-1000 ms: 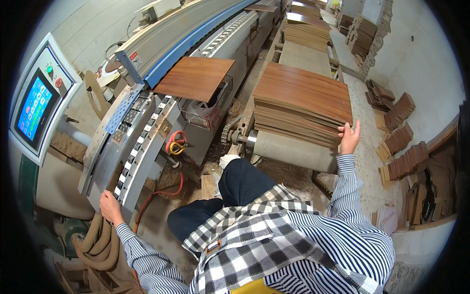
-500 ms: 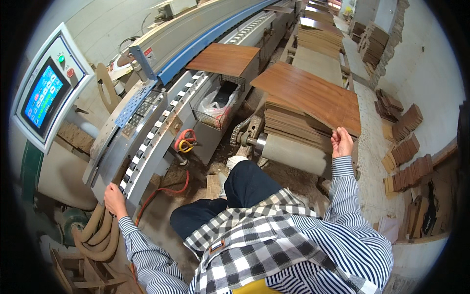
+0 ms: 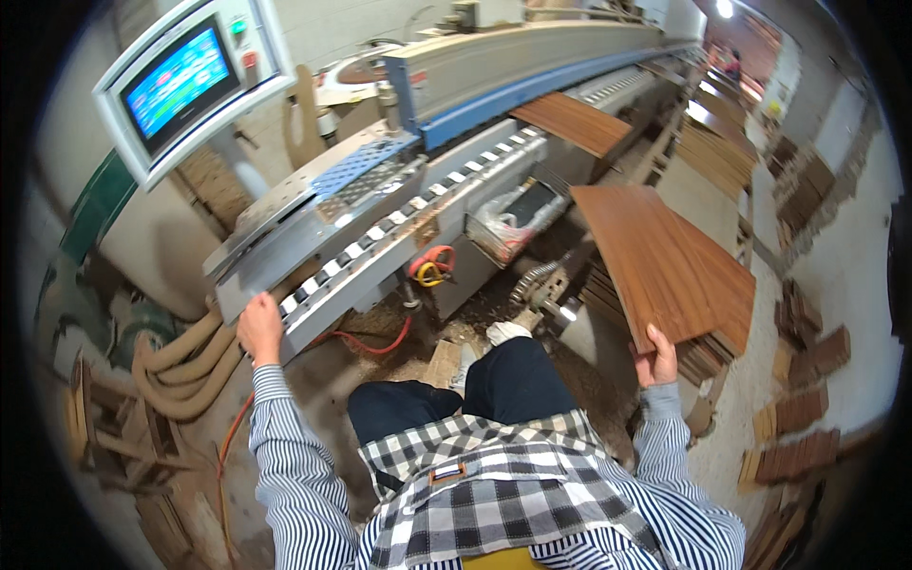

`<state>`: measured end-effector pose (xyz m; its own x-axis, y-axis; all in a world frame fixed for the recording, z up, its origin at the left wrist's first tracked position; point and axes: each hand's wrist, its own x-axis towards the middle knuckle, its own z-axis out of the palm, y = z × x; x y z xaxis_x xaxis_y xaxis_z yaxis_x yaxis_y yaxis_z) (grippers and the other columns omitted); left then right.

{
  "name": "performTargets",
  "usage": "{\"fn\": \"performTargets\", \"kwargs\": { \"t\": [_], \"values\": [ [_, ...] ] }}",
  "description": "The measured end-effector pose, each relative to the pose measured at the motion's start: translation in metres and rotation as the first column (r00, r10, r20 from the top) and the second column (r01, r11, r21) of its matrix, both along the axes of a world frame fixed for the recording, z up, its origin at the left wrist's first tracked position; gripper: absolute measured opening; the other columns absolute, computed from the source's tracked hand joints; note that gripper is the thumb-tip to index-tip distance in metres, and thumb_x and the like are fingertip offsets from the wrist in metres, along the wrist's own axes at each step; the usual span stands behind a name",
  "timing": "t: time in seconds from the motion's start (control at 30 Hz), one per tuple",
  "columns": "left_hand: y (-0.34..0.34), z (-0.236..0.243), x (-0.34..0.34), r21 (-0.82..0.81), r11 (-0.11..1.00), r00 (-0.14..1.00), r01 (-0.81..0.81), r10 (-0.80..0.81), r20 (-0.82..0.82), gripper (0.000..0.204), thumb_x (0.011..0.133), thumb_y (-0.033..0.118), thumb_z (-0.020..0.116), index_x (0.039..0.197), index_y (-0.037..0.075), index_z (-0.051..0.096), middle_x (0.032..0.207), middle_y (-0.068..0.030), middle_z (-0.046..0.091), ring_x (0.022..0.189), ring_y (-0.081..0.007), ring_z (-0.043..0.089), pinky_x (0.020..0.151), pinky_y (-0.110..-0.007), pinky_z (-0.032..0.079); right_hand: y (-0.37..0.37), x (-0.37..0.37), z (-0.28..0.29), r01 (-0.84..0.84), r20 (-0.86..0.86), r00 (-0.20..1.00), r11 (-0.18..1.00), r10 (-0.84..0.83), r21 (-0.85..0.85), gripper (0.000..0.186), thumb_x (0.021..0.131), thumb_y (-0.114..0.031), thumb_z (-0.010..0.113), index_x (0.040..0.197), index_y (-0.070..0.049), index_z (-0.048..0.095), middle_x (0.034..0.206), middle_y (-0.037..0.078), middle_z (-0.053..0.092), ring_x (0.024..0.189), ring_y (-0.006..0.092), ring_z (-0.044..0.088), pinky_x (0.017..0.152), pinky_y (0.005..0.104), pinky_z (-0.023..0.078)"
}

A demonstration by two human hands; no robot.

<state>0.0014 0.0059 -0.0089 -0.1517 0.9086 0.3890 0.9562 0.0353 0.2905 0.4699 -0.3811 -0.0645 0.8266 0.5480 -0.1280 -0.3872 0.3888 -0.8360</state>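
Holding the brown board [image 3: 632, 256] near one corner only, the right hand [image 3: 657, 356] may let it twist; the left hand [image 3: 260, 328], grip unclear, touches the machine [image 3: 375, 271].

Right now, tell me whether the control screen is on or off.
On: the screen glows bright blue, with lighter, coloured patches showing across it.

No words or numbers can be read. The lit screen [image 3: 180, 90] on the white control panel [image 3: 261, 84] shows blurred coloured shapes; any captions are illegible. The checked apron [image 3: 513, 489] carries 1 small orange-edged label [image 3: 448, 471], its print too small to make out.
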Motion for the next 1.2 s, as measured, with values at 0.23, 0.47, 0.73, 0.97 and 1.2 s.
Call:
{"fn": "performTargets", "kwargs": {
  "t": [0.23, 0.47, 0.73, 0.97, 1.2],
  "values": [
    [-0.003, 0.001, 0.001, 0.033, 0.999, 1.0, -0.001, 0.001, -0.003, 0.039, 0.086, 0.034, 0.04, 0.076, 0.005, 0.065, 0.075, -0.0211, 0.062, 0.072, -0.0378, 0.06, 0.067, -0.047, 0.046, 0.001, -0.033, -0.019, -0.149, 0.091, 0.985, 0.987, 0.144, 0.06, 0.059, 0.072, -0.003, 0.06, 0.126, 0.0, 0.037, 0.118, 0.011, 0.049, 0.108, 0.0268, 0.049, 0.093, 0.0379, 0.04],
    [-0.004, 0.003, -0.002, 0.045, 0.999, 1.0, 0.001, -0.001, -0.003, 0.038, 0.086, 0.032, 0.041, 0.074, 0.005, 0.065, 0.075, -0.0203, 0.062, 0.071, -0.037, 0.06, 0.067, -0.046, 0.046, 0.077, -0.091, 0.01, -0.506, -0.012, 0.861, 0.859, 0.508, 0.08, 0.056, 0.07, -0.001, 0.059, 0.123, 0.0, 0.041, 0.114, 0.011, 0.053, 0.104, 0.0247, 0.053, 0.093, 0.0358, 0.041],
    [-0.003, 0.003, -0.005, 0.03, 1.0, 1.0, -0.006, 0.005, 0.02, 0.037, 0.086, 0.032, 0.041, 0.074, 0.004, 0.064, 0.075, -0.0203, 0.062, 0.071, -0.038, 0.06, 0.068, -0.046, 0.046, 0.175, -0.197, 0.022, -0.783, 0.015, 0.617, 0.612, 0.787, 0.115, 0.043, 0.079, -0.014, 0.065, 0.116, 0.0, 0.048, 0.108, 0.008, 0.056, 0.101, 0.018, 0.053, 0.084, 0.0307, 0.043],
    [-0.003, 0.003, 0.001, 0.06, 0.998, 1.0, 0.019, -0.02, 0.021, 0.038, 0.086, 0.03, 0.042, 0.07, 0.003, 0.062, 0.072, -0.0213, 0.061, 0.069, -0.0383, 0.059, 0.067, -0.046, 0.046, 0.214, -0.249, 0.022, -0.998, 0.023, 0.031, 0.03, 0.999, 0.048, 0.036, 0.082, -0.019, 0.061, 0.112, -0.001, 0.052, 0.103, 0.01, 0.059, 0.082, 0.0125, 0.057, 0.075, 0.0254, 0.048],
    [-0.001, -0.002, -0.002, 0.077, 0.997, 1.0, 0.025, -0.026, 0.016, 0.038, 0.085, 0.031, 0.042, 0.07, 0.003, 0.063, 0.071, -0.0215, 0.061, 0.068, -0.0385, 0.059, 0.067, -0.047, 0.046, 0.229, -0.259, 0.013, -0.993, 0.121, 0.11, 0.115, 0.987, -0.035, 0.027, 0.086, -0.018, 0.057, 0.106, 0.0, 0.057, 0.094, 0.008, 0.062, 0.081, 0.0115, 0.058, 0.073, 0.0232, 0.048]
  ]
}}
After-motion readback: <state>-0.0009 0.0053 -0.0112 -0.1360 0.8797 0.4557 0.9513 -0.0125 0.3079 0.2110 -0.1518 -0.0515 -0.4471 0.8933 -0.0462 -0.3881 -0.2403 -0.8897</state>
